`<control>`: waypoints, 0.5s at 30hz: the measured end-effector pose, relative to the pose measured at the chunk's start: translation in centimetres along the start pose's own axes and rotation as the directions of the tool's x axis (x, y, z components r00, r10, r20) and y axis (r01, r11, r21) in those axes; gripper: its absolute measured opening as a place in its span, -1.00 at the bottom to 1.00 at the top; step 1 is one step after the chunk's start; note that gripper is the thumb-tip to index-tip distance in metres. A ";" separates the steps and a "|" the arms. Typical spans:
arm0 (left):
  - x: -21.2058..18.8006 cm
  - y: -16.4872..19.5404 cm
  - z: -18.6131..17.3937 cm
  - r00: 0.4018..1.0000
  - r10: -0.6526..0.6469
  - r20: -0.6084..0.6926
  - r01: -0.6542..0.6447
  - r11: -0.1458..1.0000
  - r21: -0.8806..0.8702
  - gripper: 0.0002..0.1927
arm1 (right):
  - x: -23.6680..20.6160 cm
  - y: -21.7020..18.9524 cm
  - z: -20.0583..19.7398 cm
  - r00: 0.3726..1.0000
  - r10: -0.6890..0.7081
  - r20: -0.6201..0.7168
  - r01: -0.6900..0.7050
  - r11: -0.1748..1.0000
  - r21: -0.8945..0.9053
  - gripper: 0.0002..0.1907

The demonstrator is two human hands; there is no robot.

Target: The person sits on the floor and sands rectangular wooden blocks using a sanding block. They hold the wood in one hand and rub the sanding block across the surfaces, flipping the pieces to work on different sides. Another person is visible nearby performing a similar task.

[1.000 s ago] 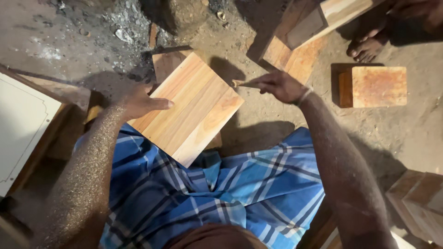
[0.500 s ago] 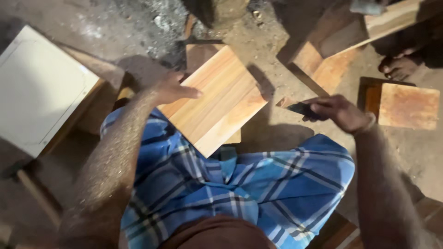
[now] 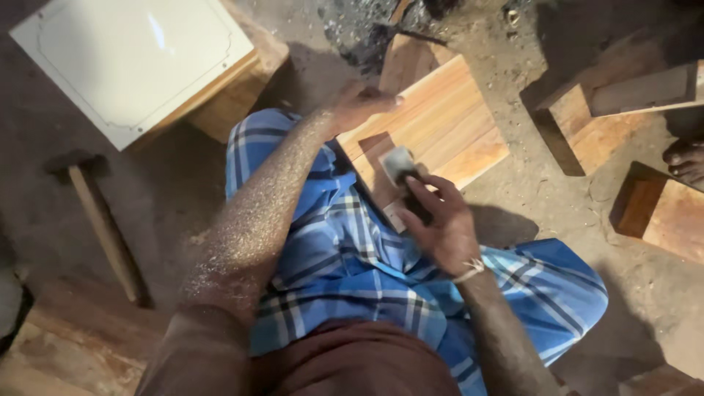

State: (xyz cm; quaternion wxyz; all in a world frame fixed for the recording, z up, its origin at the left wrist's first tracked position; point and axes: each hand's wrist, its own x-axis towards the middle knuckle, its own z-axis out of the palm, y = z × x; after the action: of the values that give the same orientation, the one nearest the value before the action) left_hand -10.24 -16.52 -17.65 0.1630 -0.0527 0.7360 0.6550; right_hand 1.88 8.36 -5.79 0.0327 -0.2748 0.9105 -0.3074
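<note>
The person sits on the dirt floor (image 3: 183, 213) in a blue checked cloth (image 3: 367, 271), with a wooden board (image 3: 440, 121) resting on the lap and tipped up a little. The board is square, pale, and made of strips with a striped grain.

The left hand (image 3: 359, 103) lies on the far left edge of the board. Its fingers are spread over the edge and press down, holding the board in place. The right hand (image 3: 440, 224) is curled around a small grey sanding block (image 3: 400, 165). The grey end pokes out past the fingers and touches the near part of the board. The block looks a bit blurry, so its exact shape is hard to tell.

To do this rubbing step well, the left hand should likely keep the board from sliding, and the block should stay flat and go along the grain, not across it. Even, gentle strokes would probably work best. The edge near the lap needs care, so the cloth does not get caught.

A hammer (image 3: 99, 213) lies on the floor to the left, well apart. A white panel (image 3: 132, 59) sits on a wooden box beyond it. More wood blocks (image 3: 623, 103) lie to the right, and someone else's bare foot (image 3: 686, 160) shows at the edge.
</note>
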 end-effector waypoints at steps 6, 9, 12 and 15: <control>1.0 -0.3 0.3 0.997 0.080 0.008 -0.080 0.996 0.035 -0.26 | 3.2 -4.1 1.1 0.986 -0.106 0.129 0.129 0.974 -0.186 -0.49; 1.0 -0.5 0.2 1.000 -0.030 -0.003 0.030 0.996 0.087 -0.24 | 4.1 -4.5 -0.2 0.957 0.026 0.290 0.053 0.964 -0.260 -0.60; 0.7 -0.6 0.2 0.997 -0.076 -0.030 0.078 0.994 0.079 -0.27 | 5.2 -3.7 -1.2 0.986 -0.081 0.149 0.109 0.976 -0.187 -0.60; 0.5 -0.6 0.2 0.996 0.007 -0.094 -0.002 0.998 0.056 -0.23 | 5.9 -2.5 -1.9 0.954 0.041 0.296 0.022 0.978 -0.209 -0.54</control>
State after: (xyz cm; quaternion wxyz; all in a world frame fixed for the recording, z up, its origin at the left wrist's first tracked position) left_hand -10.53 -16.29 -18.42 0.1282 -0.0773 0.7608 0.6314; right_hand -2.35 4.67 -2.23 0.1419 -0.3156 0.9238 -0.1642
